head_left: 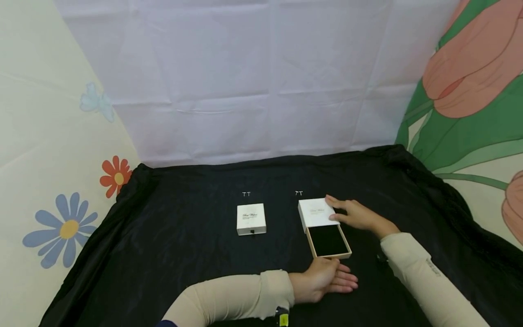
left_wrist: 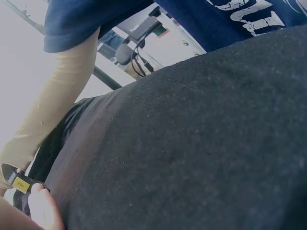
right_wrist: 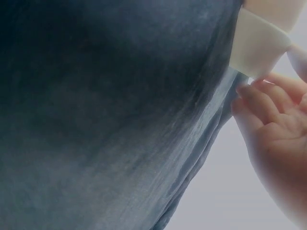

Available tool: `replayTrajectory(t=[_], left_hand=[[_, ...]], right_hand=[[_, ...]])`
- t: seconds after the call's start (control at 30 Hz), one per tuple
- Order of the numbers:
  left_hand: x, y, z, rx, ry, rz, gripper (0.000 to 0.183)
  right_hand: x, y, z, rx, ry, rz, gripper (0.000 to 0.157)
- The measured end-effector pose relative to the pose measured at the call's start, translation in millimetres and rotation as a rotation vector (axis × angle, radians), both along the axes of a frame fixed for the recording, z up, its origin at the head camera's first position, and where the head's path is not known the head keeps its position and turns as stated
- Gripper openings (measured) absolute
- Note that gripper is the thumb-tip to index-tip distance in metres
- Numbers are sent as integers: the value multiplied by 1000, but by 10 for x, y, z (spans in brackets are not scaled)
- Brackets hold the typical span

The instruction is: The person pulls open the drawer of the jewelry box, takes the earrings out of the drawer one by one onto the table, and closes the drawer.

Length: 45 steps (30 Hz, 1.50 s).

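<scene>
A white slide-out gift box (head_left: 315,210) lies at right on the black cloth, its dark-lined drawer (head_left: 328,240) pulled out toward me. My right hand (head_left: 357,215) grips the box's outer sleeve from the right side, thumb near and fingers at the far edge. The right wrist view shows those fingers against the pale box (right_wrist: 259,43). At the drawer's front edge is my left hand (head_left: 323,279), its palm visible and fingers straight, pointing right. Its thumb side touches that edge. In the left wrist view only part of the hand (left_wrist: 45,208) shows, without the drawer.
A second white box (head_left: 251,219), closed with a small dark tab in front, sits to the left. Small white marks (head_left: 246,194) lie behind each box. Black cloth (head_left: 184,227) covers the table, and a white sheet (head_left: 261,81) hangs behind it.
</scene>
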State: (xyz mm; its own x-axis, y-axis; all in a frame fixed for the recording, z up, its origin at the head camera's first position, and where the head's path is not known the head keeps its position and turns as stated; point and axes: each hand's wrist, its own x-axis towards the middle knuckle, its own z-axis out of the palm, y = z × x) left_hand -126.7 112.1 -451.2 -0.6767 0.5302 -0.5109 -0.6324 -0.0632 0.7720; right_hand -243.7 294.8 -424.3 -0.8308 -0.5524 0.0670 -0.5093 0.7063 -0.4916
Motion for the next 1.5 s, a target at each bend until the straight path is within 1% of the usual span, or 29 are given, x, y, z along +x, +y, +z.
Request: replayTrajectory(t=[0.13,0.23,0.37,0.57,0.73,0.87,1.07,1.3,1.5], left_hand=[[8,-4,10,2,-1,5,31],[6,-16,19,-1,-3,7,30],[-10,-32,39,-21,0,3,29],[-45,-49,66,-27,0,-2,29],[-66,-55,64,-16,-8,-12,29],[-78,-42,40,-10,-8,-11,29],[-93,-14,18,5,-10,2,28],[-112,4,50,11,-27,28,26],[-122,3,47,17,-22,37,27]], right_hand=[[-6,9,3,7,-22,-13,60],[-10,2,4,13,-17,-6,60],[-8,-3,6,12,-13,2,60],[-13,10,15,15,-38,-17,61],[-9,7,17,17,-28,-16,60],[-8,4,19,18,-21,-17,60],[-8,-1,22,14,-30,-20,60],[-10,-2,37,20,-16,-17,59],[-7,-5,28,22,-14,-17,59]])
